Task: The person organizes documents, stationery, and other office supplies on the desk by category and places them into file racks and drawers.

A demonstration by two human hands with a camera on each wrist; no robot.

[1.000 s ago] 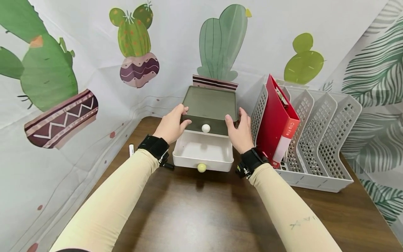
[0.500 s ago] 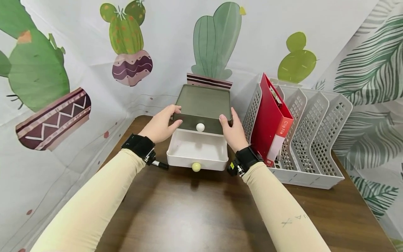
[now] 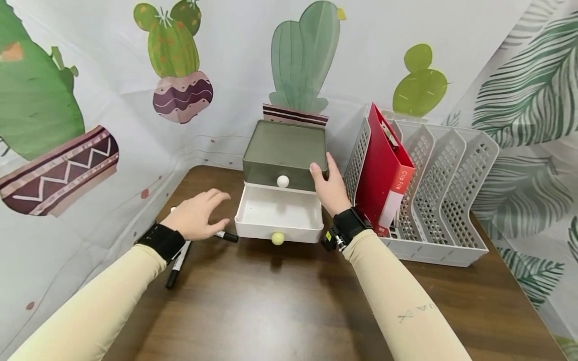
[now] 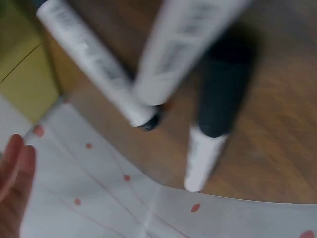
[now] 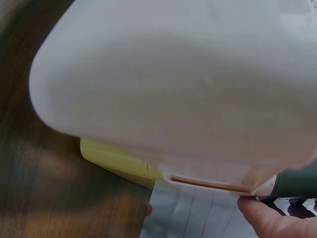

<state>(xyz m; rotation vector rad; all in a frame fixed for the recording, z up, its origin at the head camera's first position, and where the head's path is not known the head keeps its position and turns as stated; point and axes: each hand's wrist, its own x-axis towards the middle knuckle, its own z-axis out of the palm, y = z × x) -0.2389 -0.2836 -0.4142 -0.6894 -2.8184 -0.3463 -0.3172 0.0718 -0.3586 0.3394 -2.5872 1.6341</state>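
Note:
A small drawer unit (image 3: pixel 285 143) stands against the back wall, its green top drawer fitted with a white knob. Below it, a white drawer (image 3: pixel 279 232) with a yellow-green knob is pulled out and bare inside. My right hand (image 3: pixel 331 188) rests at the unit's right front corner, thumb in front and fingers along the side. Off to the left, my left hand (image 3: pixel 196 215) hovers over the markers with fingers loosely bent and nothing held. One marker (image 3: pixel 178 265) lies below that wrist, another marker (image 3: pixel 226 235) beside the drawer. Three markers (image 4: pixel 94 64) show in the left wrist view.
A red clip file (image 3: pixel 390 175) leans in a grey file rack (image 3: pixel 433 253) right of my right hand. The brown table (image 3: pixel 271 311) reaches toward me. A white wall cloth (image 3: pixel 244 60) with printed cacti hangs close behind and to the left.
My left hand has left the unit's left side and moved left and toward me, over the markers. My right hand stays at the right corner. The head view has shifted slightly.

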